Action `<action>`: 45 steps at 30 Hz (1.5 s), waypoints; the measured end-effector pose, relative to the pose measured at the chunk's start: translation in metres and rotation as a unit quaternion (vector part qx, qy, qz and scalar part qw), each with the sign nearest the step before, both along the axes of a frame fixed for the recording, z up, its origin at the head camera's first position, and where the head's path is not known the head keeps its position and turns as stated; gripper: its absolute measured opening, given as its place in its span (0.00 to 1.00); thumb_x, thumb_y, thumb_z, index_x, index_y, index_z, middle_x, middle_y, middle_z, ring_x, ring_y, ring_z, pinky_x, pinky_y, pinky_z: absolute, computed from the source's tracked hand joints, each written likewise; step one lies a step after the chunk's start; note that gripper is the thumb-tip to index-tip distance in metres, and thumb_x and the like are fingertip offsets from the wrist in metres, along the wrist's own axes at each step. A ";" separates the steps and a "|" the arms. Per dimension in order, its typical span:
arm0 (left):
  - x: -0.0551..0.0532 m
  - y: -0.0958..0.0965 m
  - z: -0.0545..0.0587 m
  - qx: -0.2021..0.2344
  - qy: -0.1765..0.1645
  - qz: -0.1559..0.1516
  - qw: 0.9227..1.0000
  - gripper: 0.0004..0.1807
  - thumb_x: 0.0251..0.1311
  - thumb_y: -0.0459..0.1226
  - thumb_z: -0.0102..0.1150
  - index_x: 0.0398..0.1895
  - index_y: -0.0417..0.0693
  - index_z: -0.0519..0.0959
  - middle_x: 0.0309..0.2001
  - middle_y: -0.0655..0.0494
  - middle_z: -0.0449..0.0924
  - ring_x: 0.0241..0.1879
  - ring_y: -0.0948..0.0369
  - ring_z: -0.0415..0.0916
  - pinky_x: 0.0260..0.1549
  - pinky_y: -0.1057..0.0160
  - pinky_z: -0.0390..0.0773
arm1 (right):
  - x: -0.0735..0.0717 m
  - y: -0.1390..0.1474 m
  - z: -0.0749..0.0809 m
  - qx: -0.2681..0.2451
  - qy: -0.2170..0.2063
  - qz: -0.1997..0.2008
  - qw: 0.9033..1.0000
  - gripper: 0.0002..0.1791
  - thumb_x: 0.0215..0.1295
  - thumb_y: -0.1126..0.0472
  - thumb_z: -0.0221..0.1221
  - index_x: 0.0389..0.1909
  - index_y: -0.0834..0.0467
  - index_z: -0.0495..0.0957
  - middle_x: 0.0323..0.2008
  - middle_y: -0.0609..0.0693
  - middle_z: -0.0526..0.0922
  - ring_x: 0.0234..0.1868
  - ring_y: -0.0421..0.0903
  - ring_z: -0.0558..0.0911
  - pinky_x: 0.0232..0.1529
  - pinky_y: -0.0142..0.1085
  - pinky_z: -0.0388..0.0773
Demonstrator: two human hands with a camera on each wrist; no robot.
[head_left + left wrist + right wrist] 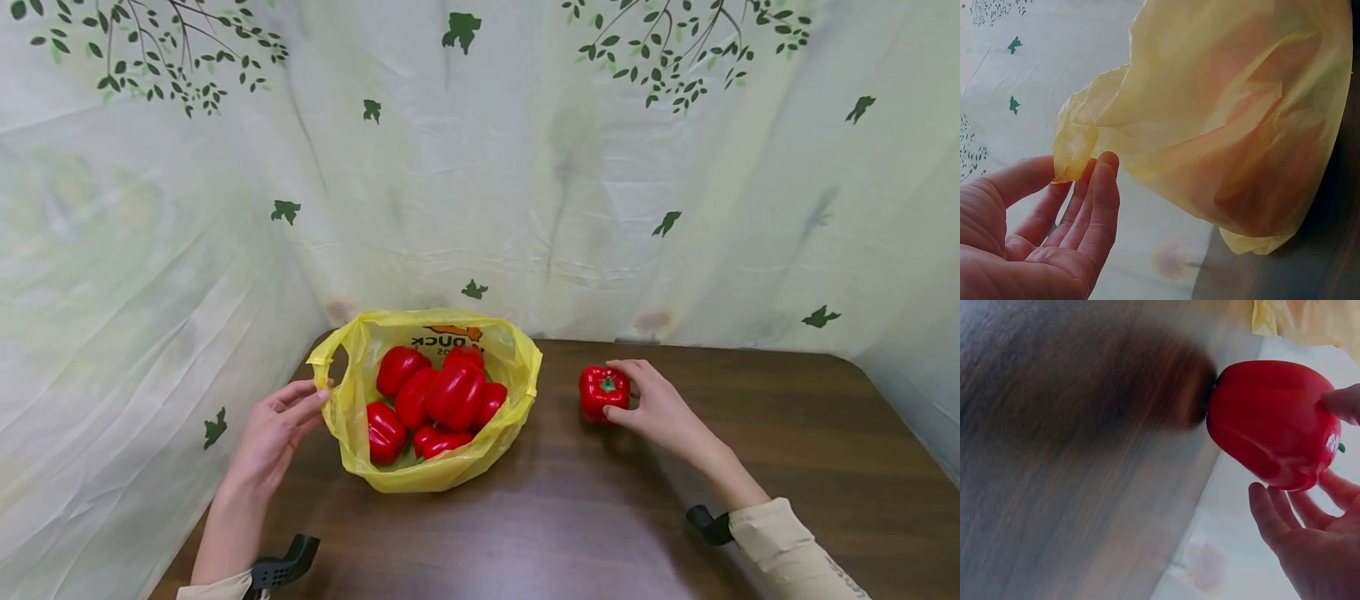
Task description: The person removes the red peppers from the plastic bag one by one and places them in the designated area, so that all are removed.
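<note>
A yellow plastic bag (442, 479) stands open on the table, with several red bell peppers (456, 393) inside. Its handle loop (1075, 153) is pinched between the thumb and fingers of my left hand (281, 429), at the bag's left side. To the right of the bag, a single red bell pepper (600, 396) sits upright on the table with its green stem on top. My right hand (656, 404) grips this pepper from the right, thumb on the near side and fingers on the far side. In the right wrist view the pepper (1272, 425) meets the tabletop.
The brown wooden table (570, 525) reaches back to a pale curtain (487, 183) printed with leaves, which also hangs along the left and right. Black camera mounts (285, 562) are worn on both wrists.
</note>
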State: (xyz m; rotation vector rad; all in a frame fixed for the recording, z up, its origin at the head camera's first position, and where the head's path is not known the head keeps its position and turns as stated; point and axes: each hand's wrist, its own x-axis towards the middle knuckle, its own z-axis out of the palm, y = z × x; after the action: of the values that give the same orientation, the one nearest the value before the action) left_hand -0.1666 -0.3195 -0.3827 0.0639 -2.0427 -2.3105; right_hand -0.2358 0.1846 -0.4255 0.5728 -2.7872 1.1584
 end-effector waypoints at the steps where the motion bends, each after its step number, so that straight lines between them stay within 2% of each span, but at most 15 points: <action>1: 0.000 0.000 0.000 0.000 -0.002 0.002 1.000 0.09 0.65 0.34 0.62 0.46 0.41 0.81 0.41 0.56 0.85 0.40 0.62 0.82 0.44 0.65 0.81 | 0.001 0.000 -0.001 0.005 0.003 0.000 1.000 0.35 0.55 0.60 0.70 0.65 0.60 0.69 0.56 0.57 0.72 0.50 0.54 0.76 0.47 0.49 0.81; 8: 0.006 -0.004 -0.001 -0.008 -0.020 0.011 1.000 0.09 0.65 0.35 0.62 0.46 0.43 0.81 0.40 0.57 0.84 0.39 0.62 0.82 0.44 0.66 0.81 | 0.004 -0.001 -0.003 0.002 0.003 0.011 1.000 0.38 0.55 0.60 0.71 0.66 0.59 0.67 0.59 0.56 0.71 0.50 0.53 0.76 0.46 0.48 0.81; 15: 0.007 -0.005 0.001 -0.005 -0.013 0.009 1.000 0.09 0.66 0.34 0.61 0.47 0.42 0.81 0.40 0.57 0.85 0.40 0.61 0.82 0.44 0.65 0.81 | 0.008 -0.002 0.004 0.012 0.023 0.018 1.000 0.39 0.55 0.58 0.71 0.67 0.57 0.66 0.62 0.57 0.69 0.56 0.56 0.72 0.52 0.55 0.77; 22: 0.004 -0.003 0.003 -0.008 -0.015 0.010 1.000 0.11 0.65 0.35 0.62 0.48 0.41 0.81 0.41 0.57 0.84 0.40 0.61 0.83 0.44 0.65 0.82 | 0.019 -0.005 0.018 0.010 0.090 0.005 0.996 0.38 0.58 0.57 0.70 0.69 0.53 0.65 0.67 0.53 0.66 0.66 0.55 0.65 0.57 0.59 0.71; 27: 0.003 -0.002 0.003 -0.003 -0.016 0.011 1.000 0.10 0.65 0.35 0.62 0.47 0.41 0.80 0.40 0.57 0.84 0.40 0.61 0.82 0.45 0.64 0.81 | 0.026 -0.020 0.035 -0.016 0.141 0.010 0.990 0.39 0.57 0.58 0.70 0.69 0.51 0.66 0.67 0.50 0.67 0.67 0.52 0.64 0.57 0.57 0.73; 31: 0.001 -0.002 0.003 -0.003 -0.013 0.009 1.000 0.09 0.65 0.35 0.62 0.46 0.42 0.81 0.41 0.56 0.84 0.40 0.61 0.82 0.44 0.65 0.81 | 0.035 -0.035 0.052 -0.035 0.167 0.030 0.985 0.38 0.57 0.59 0.71 0.69 0.51 0.66 0.66 0.48 0.68 0.67 0.49 0.65 0.58 0.53 0.73; 36: -0.001 -0.003 0.002 0.002 -0.018 0.012 1.000 0.08 0.65 0.35 0.63 0.45 0.43 0.81 0.40 0.56 0.84 0.39 0.61 0.83 0.44 0.64 0.82 | 0.045 -0.054 0.068 -0.032 0.200 0.079 0.976 0.38 0.57 0.59 0.70 0.69 0.53 0.67 0.66 0.47 0.68 0.67 0.47 0.66 0.58 0.46 0.75; 40: 0.000 -0.003 0.002 0.006 -0.019 0.015 1.000 0.08 0.65 0.35 0.63 0.46 0.44 0.81 0.41 0.56 0.84 0.39 0.61 0.82 0.44 0.64 0.82 | 0.049 -0.069 0.074 -0.023 0.218 0.109 0.970 0.37 0.58 0.58 0.70 0.68 0.54 0.68 0.67 0.48 0.67 0.66 0.47 0.66 0.58 0.43 0.75; 45: 0.000 -0.004 0.004 0.018 -0.012 0.015 1.000 0.07 0.65 0.33 0.63 0.44 0.44 0.82 0.40 0.56 0.84 0.39 0.61 0.83 0.44 0.63 0.82 | 0.046 -0.087 0.076 -0.020 0.230 0.133 0.964 0.36 0.59 0.59 0.69 0.68 0.54 0.68 0.67 0.48 0.66 0.67 0.47 0.65 0.61 0.43 0.71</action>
State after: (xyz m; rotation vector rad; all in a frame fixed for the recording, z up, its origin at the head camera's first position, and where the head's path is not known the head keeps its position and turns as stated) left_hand -0.1667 -0.3237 -0.3787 0.1236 -1.9963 -2.3414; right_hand -0.1895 0.0974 -0.3493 1.0818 -2.3357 0.9622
